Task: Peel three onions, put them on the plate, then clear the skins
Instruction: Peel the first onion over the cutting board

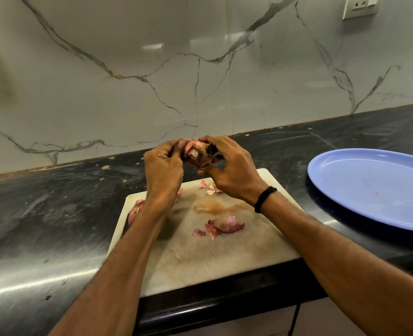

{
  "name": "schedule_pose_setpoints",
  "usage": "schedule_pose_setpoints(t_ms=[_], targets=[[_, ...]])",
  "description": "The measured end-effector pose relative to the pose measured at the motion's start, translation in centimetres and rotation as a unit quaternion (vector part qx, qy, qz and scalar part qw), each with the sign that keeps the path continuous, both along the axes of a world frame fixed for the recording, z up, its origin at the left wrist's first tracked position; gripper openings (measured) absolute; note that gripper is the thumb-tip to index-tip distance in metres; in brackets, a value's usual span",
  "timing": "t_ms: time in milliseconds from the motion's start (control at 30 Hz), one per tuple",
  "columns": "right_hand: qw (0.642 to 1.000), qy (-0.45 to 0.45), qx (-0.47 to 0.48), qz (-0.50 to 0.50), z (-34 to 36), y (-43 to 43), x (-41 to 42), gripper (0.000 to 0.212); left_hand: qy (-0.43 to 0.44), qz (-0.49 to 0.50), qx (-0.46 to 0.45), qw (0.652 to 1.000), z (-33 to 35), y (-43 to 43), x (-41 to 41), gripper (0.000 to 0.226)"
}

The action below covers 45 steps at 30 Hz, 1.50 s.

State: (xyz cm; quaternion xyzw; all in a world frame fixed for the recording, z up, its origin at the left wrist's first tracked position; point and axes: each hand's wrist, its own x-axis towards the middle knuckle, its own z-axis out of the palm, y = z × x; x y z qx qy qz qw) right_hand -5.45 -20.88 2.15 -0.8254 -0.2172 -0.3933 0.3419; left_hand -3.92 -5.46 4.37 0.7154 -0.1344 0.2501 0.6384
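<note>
Forearms (128, 251) cross stained board (200, 258) beside blue plate (370, 185); black counter (43, 214), marble wall (128, 57).

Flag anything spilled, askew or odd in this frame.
Nothing serious. A brown smear stains the middle of the cutting board, loose skins lie scattered on it, as peeling would leave, and a tiny pink scrap sits on the blue plate.

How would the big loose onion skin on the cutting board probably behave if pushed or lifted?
The onion skin looks thin and curled, so it is probably very light and would skid across the cutting board easily. Its torn, ragged edges suggest it may crack under a firm pinch.
</note>
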Motion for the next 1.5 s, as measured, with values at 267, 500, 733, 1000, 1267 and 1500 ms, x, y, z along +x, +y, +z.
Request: schedule_pose_setpoints(t_ms=[267,500,733,1000,1267,1500], targets=[[0.999,0.022,0.027,-0.019,0.1,-0.5,0.3,0.065,-0.001,-0.029,0.001,1.0,0.2,-0.3,-0.2,0.023],[0.998,0.021,0.038,-0.035,0.0,-0.6,0.5,0.065,-0.039,-0.026,0.065,0.997,0.8,0.3,-0.8,0.03],[0.999,0.016,0.022,-0.026,-0.1,-0.5,0.4,0.064,-0.057,0.017,0.11,0.992,0.6,0.2,-0.5,0.015],[0.999,0.019,0.027,-0.01,0.1,-0.5,0.3,0.062,-0.006,-0.012,0.047,0.999,0.3,0.2,0.1,0.018],[0.998,0.019,0.057,-0.006,0.2,-0.5,0.4,0.061,0.021,0.061,0.072,0.995,0.4,0.5,0.1,0.012],[0.997,0.013,0.082,-0.005,0.2,-0.6,0.5,0.059,0.009,0.068,0.14,0.988,0.7,0.8,-0.8,0.018]])
